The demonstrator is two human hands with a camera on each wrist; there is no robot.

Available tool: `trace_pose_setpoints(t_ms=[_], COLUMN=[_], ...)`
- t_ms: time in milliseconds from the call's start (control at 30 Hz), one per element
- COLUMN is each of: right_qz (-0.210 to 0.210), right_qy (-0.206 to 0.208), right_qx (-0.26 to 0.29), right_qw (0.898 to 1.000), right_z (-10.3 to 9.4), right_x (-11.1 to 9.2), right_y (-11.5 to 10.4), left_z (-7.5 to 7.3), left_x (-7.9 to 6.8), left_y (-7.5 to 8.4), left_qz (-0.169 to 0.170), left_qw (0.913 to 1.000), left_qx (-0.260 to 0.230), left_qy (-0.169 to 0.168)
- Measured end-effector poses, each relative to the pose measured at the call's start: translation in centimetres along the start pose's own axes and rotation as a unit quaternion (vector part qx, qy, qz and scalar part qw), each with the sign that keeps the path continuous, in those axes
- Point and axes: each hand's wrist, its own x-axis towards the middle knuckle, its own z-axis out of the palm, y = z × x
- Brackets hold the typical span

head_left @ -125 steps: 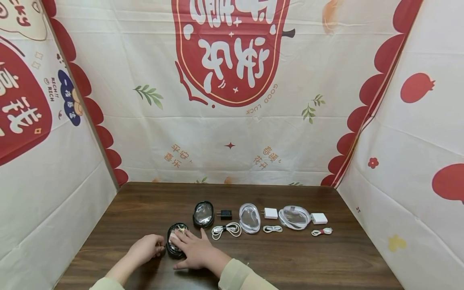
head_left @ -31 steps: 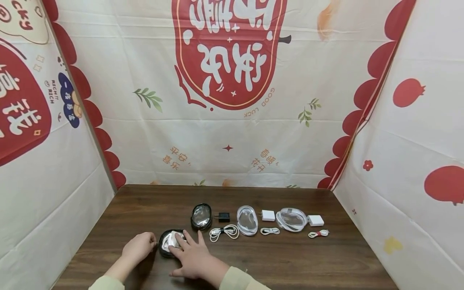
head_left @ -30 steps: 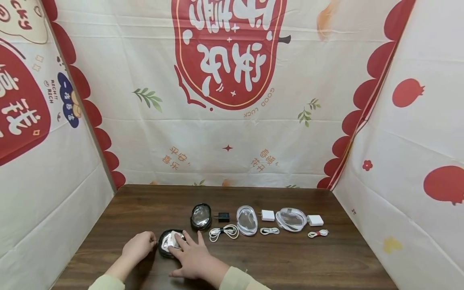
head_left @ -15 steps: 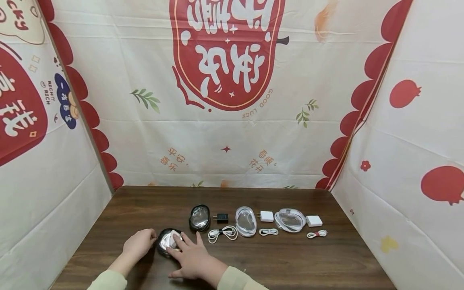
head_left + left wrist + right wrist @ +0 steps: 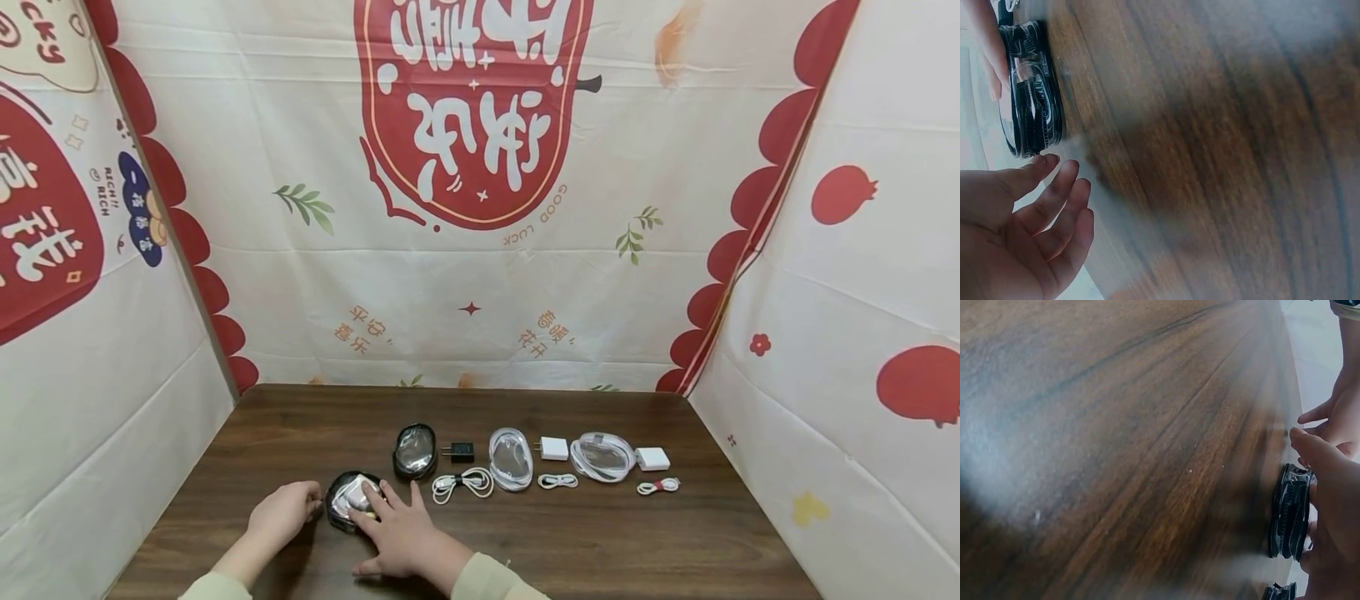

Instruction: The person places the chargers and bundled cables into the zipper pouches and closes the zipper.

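Note:
A clear oval zip pouch [image 5: 339, 500] with a black rim lies on the wooden table, a pale thing showing through its top. My right hand [image 5: 405, 537] rests on it with spread, fairly straight fingers. At its left edge, my left hand [image 5: 281, 517] pinches a tiny zipper pull [image 5: 1037, 152] between thumb and index finger; the pull is mostly hidden by the fingertips. The left wrist view shows the zipper [image 5: 1032, 103] along the pouch's side, and the left hand's other fingers loosely bent. In the right wrist view the pouch [image 5: 1288, 515] sits under the right hand [image 5: 1338, 500].
Behind stand another black-rimmed pouch [image 5: 415, 454], a black charger plug [image 5: 462, 452] and a tied white cable [image 5: 462, 483]. Further right are two white-rimmed pouches [image 5: 512, 460], white chargers [image 5: 554, 449] and small tied cables [image 5: 558, 481]. Printed cloth walls enclose the table.
Since about four seconds ago the pouch has turned and shifted slightly left, with both hands staying at it. Over the last second the hands have barely moved; the whole view shifts slightly.

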Motion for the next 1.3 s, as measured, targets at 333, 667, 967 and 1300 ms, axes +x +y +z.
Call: trace_pose_setpoints(t_ms=[333, 667, 967, 1300], right_qz=[0.003, 0.007, 0.017, 0.021], right_qy=[0.001, 0.007, 0.007, -0.006], right_qx=[-0.001, 0.017, 0.015, 0.020], right_qw=[1.000, 1.000, 1.000, 1.000], right_z=[0.2, 0.5, 0.5, 1.1], right_x=[0.0, 0.2, 0.2, 0.4], right_y=[0.0, 0.0, -0.4, -0.4], left_z=[0.1, 0.8, 1.1, 1.4], left_x=[-0.9, -1.3, -1.7, -1.7], left_y=[0.8, 1.4, 1.5, 1.4], left_qz=[-0.002, 0.010, -0.006, 0.017], left_qw=[0.9996, 0.9985, 0.9944, 0.9861], left_qx=[-0.019, -0.053, -0.105, -0.164], left_qy=[-0.022, -0.013, -0.013, -0.024])
